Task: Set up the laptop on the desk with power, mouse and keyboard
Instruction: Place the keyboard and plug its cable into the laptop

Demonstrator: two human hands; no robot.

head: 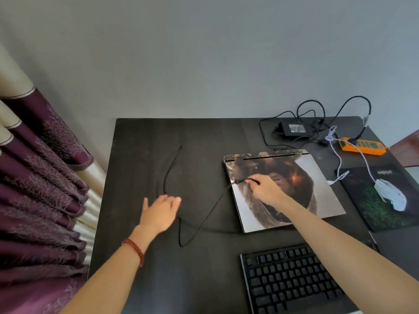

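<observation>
The closed laptop (283, 191) is lying right of centre on the dark desk (140, 150), lid skewed to the desk edges. The right hand (264, 191) is hovering over the lid's left edge, fingers pinching the plug end of a thin black cable (199, 225) that is looping leftward across bare desk. The left hand (162, 211) is resting flat there, fingers relaxed, holding nothing. The keyboard (292, 282) is sitting at the near edge, the white mouse (390, 196) on its pad (371, 214) at the right edge, the power brick (294, 128) and orange power strip (362, 146) by the far edge.
</observation>
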